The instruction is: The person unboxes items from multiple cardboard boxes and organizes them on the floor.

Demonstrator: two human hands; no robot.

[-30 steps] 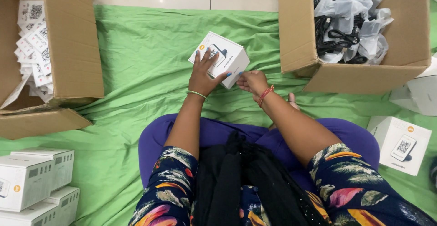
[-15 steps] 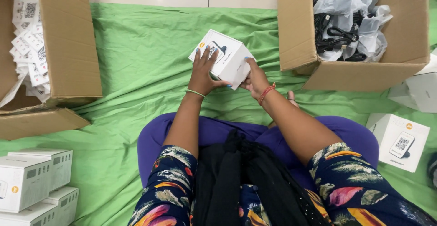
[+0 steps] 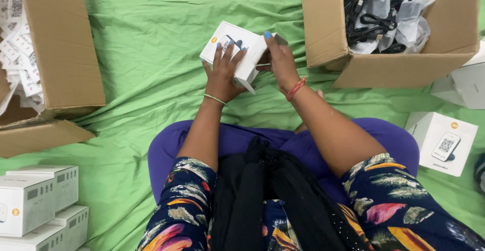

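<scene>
A small white cardboard product box [image 3: 237,51] with a device picture and an orange dot on its face is held up above the green cloth [image 3: 136,74], in front of the seated person's knees and just left of the right-hand carton. It is tilted, its long axis running from upper left down to lower right, the printed face turned up towards the camera and an open end flap hanging at the lower right corner. The left hand [image 3: 223,74] lies flat on the printed face with its fingers spread, gripping from below. The right hand [image 3: 281,61] closes on the box's right end, thumb on the top edge and fingers curled around the side. To the right stands an open brown cardboard carton [image 3: 404,69] filled with bagged black cables; to the left another brown carton [image 3: 60,49] holds white printed leaflets. A stack of white boxes [image 3: 40,205] sits at lower left, and one more white box [image 3: 442,142] lies at the right.
</scene>
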